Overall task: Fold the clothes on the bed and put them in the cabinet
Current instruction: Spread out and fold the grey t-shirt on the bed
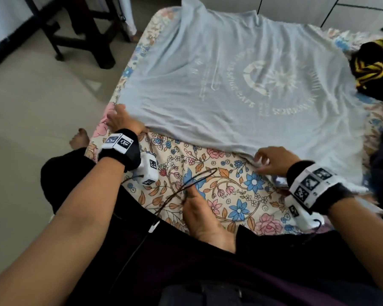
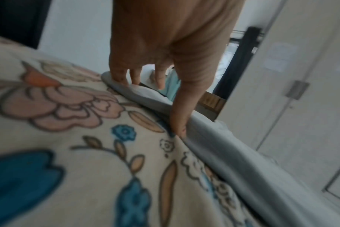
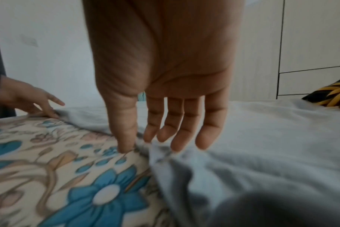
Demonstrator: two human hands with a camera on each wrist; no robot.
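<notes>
One garment in play: pale blue T-shirt [image 1: 230, 80] spread flat on the bed [image 1: 208, 173], floral sheet under it, nothing folded yet. Left hand [image 1: 122, 118] sits at the near-left hem corner, fingers [image 2: 119, 76] straight, pressing the edge down, no curl round the cloth. Right hand [image 1: 272, 160] is over the near-right hem, fingers [image 3: 177, 130] loose and apart; thumb touches the bunched edge, no firm pinch visible. Hands are well apart along the near hem. Black-and-yellow garment [image 1: 372, 69] is heaped at the far right, untouched. Pale cabinet doors [image 3: 311, 46] stand beyond the bed. My read: smoothing stage only; all folds plus stowing remain.
</notes>
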